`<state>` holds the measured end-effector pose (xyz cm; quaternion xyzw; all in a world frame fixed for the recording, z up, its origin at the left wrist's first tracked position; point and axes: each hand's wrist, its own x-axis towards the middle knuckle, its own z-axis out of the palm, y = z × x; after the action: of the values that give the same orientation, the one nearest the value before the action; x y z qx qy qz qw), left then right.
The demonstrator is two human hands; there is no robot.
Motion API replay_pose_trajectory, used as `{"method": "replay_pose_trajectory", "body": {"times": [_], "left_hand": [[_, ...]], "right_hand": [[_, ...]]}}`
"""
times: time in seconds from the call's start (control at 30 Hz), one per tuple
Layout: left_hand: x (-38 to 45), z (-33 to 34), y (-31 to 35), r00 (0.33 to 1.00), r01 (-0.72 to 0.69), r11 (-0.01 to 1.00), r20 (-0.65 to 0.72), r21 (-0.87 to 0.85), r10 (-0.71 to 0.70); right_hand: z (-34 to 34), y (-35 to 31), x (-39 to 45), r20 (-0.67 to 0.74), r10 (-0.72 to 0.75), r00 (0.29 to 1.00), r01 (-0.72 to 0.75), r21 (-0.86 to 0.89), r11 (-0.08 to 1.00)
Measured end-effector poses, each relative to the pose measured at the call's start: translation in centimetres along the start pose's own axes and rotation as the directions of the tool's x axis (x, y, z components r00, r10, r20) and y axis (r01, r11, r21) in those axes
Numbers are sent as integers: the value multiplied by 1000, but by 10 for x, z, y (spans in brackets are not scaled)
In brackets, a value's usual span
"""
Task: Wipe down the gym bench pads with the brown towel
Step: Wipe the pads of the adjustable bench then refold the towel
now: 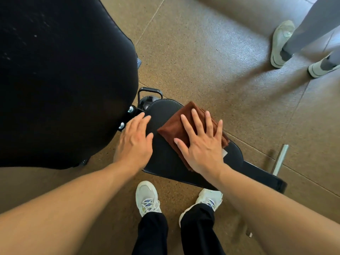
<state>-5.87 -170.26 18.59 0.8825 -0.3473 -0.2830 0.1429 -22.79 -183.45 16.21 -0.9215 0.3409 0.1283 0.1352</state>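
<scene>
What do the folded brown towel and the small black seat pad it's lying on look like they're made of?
Folded brown towel: soft matte cloth, probably microfibre or terry, judging by its fuzzy, light-absorbing surface. Small black seat pad: smooth vinyl or faux leather over padding, likely; it shows a faint sheen and rounded edges.

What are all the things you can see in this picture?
Towel: one, brown, folded, lying on the seat pad.
Seat pad: one, black, in the middle.
Back pad: one, black, big, upper left.
Metal bar: one, silver, on the right by the bench.
Floor: brown, speckled, all around.
Other person's shoes: two, pale, top right.
Own shoes: two, white, below the bench.
Left hand: flat on the seat pad's left edge.
Right hand: flat, pressing on the towel.
</scene>
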Motion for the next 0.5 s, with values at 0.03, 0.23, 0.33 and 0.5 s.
{"method": "replay_pose_trajectory", "body": {"times": [0.03,0.23,0.33,0.5], "left_hand": [[6,-3,0,995,95,993,15,-72,-94],[9,-7,-7,895,419,772,72,-478,-441],[-2,-8,-18,886,444,783,84,-436,-456],[-19,-5,-27,881,471,823,123,-319,-457]], "right_hand": [[-2,-9,14,-7,0,1000,0,11,1000],[2,-73,64,-42,-80,996,82,51,995],[12,-92,47,-52,-245,968,246,10,969],[21,-82,5,4,-438,899,438,-3,899]]}}
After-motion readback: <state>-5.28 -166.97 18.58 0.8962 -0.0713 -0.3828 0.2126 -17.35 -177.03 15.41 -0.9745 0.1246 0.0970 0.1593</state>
